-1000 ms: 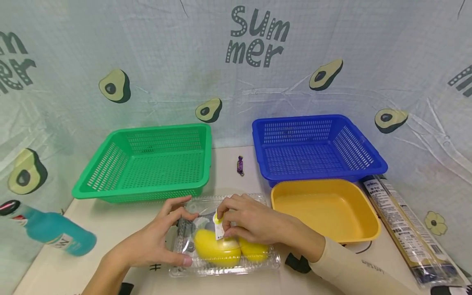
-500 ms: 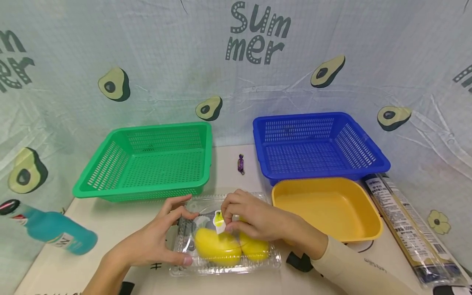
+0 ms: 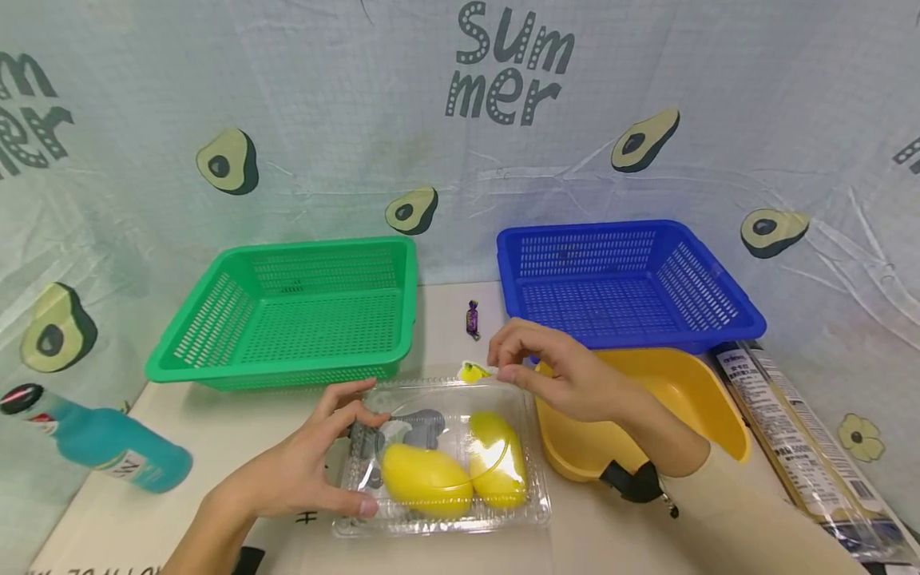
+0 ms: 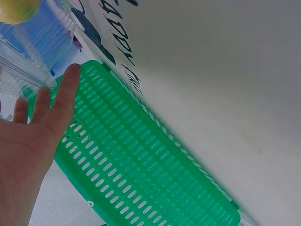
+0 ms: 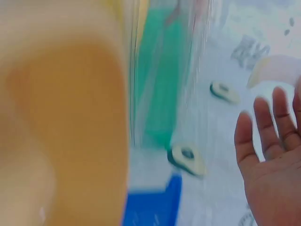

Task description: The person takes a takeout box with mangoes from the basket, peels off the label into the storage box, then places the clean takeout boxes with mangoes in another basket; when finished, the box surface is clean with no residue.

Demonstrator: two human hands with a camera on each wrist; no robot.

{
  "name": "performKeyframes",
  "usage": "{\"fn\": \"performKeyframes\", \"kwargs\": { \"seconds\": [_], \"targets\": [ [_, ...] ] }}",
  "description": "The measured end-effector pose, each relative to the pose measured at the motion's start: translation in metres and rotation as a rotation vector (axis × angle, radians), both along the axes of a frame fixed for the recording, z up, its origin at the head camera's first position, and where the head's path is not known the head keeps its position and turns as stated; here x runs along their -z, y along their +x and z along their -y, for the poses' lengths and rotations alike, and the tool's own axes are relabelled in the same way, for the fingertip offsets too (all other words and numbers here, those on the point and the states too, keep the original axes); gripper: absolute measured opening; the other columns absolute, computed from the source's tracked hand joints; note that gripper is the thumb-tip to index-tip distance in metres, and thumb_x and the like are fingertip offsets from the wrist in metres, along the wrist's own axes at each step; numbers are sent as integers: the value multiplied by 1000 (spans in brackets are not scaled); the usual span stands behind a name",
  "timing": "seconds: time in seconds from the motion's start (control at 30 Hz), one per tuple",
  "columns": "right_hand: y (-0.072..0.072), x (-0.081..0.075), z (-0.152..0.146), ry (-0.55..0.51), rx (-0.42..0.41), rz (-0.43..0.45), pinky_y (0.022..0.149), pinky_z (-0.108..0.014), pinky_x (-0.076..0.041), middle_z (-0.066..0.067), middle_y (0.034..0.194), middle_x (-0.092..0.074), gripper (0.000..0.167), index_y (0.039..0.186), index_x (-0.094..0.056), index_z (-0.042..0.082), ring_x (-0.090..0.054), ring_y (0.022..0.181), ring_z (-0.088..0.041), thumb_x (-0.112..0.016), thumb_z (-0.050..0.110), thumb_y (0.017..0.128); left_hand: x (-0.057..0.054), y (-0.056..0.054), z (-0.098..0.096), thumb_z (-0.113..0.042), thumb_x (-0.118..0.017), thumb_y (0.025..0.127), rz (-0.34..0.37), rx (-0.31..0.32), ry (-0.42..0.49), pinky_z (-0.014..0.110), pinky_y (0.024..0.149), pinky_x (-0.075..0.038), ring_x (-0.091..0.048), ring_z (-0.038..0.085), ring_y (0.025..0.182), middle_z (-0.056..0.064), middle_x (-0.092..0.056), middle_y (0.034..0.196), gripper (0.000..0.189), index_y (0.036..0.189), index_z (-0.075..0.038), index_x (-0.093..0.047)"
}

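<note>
A clear plastic clamshell box [image 3: 438, 511] holding two yellow mangoes [image 3: 427, 481] lies at the front middle in the head view. My left hand [image 3: 302, 467] grips the box's left end, thumb at the near side and fingers at the far side. In the left wrist view its fingers [image 4: 66, 92] reach along the box [image 4: 33, 47]. My right hand [image 3: 568, 375] pinches a small white sticker [image 3: 473, 372] with a yellow print, beyond the box's back edge. The right wrist view shows the sticker [image 5: 275, 71] pale and blurred at the fingertips.
A green basket [image 3: 323, 319] stands back left, a blue basket [image 3: 589, 299] back right. A yellow tub [image 3: 690, 407] is beneath my right forearm. A wrapped candy [image 3: 472, 319] lies between the baskets. A blue bottle [image 3: 118, 447] is at left, a long printed package [image 3: 791, 447] at right.
My right hand has moved away from the box top, back and to the right, taking the sticker off the lid. My left hand has stayed on the box.
</note>
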State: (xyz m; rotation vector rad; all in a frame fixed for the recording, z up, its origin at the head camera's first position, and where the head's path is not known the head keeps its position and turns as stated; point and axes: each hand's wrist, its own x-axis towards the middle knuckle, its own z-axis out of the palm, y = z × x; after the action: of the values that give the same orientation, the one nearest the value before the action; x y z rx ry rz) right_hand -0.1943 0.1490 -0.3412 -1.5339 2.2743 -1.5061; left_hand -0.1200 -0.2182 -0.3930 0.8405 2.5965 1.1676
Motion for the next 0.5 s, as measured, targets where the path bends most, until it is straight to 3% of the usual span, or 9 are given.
{"fn": "performKeyframes", "kwargs": {
  "seconds": [0.17, 0.37, 0.5],
  "targets": [
    [-9, -15, -27, 5, 72, 28, 85, -27, -55, -2, 111, -63, 16, 101, -61, 13, -60, 104, -18, -57, -2, 102, -1, 0, -1, -39, -94, 73, -12, 3, -5, 75, 102, -38, -28, 51, 146, 12, -15, 165, 71, 131, -35, -54],
    [-24, -22, -52, 18, 170, 33, 67, -26, -51, -5, 107, -62, 11, 104, -60, 9, -57, 86, -23, -54, 0, 105, -1, 0, -1, -39, -94, 73, -9, -2, -8, 75, 102, -38, -29, 52, 145, 13, -16, 165, 71, 131, -35, -54],
    [-36, -20, -67, 34, 234, 37, 65, -29, -51, -5, 101, -61, 10, 106, -61, 7, -57, 78, -26, -52, 2, 106, 0, 0, -1, -37, -94, 73, -3, -3, 1, 76, 102, -38, -28, 52, 145, 13, -15, 165, 71, 131, -34, -54]
  ]
}}
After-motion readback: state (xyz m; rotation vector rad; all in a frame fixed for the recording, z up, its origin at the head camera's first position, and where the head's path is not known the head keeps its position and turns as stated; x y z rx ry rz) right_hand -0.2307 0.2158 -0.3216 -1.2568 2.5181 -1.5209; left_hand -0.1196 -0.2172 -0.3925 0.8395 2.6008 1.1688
